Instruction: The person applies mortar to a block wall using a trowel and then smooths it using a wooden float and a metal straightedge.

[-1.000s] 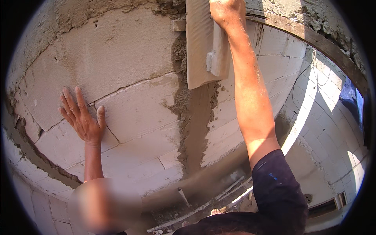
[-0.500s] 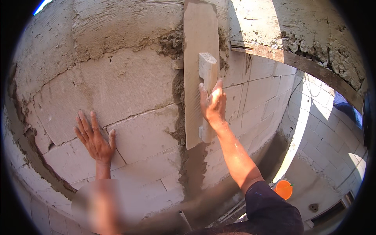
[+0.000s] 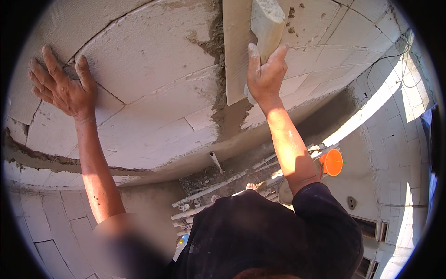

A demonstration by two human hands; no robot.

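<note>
Fingers of the right hand (image 3: 264, 76) were clenched round the handle (image 3: 267, 23) of the plastering float (image 3: 238, 51), blade flat on the block wall (image 3: 153, 60), long axis running up from the fingers along the wet mortar strip (image 3: 220, 100). Left hand (image 3: 62, 86) lay spread flat on the wall, grasping nothing, well left of the float. Float's upper end was cut off by the frame edge; below it an orange bucket (image 3: 332, 162), its contents unclear

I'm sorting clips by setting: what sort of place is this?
Likely a building site: a bare block wall with wet plaster, a plastering float in the right hand, and loose pipes below.
</note>
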